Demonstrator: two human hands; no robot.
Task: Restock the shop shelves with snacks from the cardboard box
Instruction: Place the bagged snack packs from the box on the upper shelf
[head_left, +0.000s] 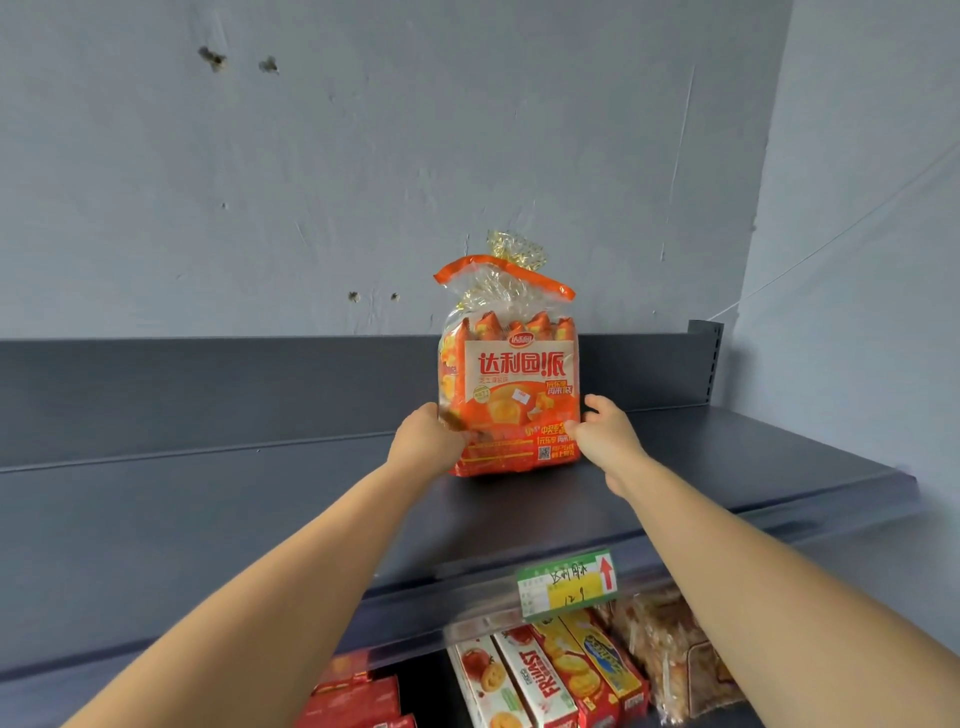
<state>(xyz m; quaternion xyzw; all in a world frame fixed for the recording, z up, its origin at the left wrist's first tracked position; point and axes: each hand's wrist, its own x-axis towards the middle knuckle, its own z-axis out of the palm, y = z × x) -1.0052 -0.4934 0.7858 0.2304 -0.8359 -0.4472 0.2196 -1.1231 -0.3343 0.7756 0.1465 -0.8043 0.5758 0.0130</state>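
Observation:
An orange snack bag (511, 374) of small wrapped cakes, tied at the top with a gold ribbon, stands upright on the dark grey top shelf (260, 509). My left hand (428, 441) grips the bag's lower left side. On the lower right side, my right hand (605, 434) holds it with the fingers curled on its edge. Both arms reach up and forward to the shelf. The cardboard box is out of view.
A green and yellow price tag (567, 584) hangs on the shelf's front rail. Below it, the lower shelf holds biscuit boxes (545, 670), red packs (358, 696) and a clear bag of snacks (670, 654). A grey wall rises behind the shelf.

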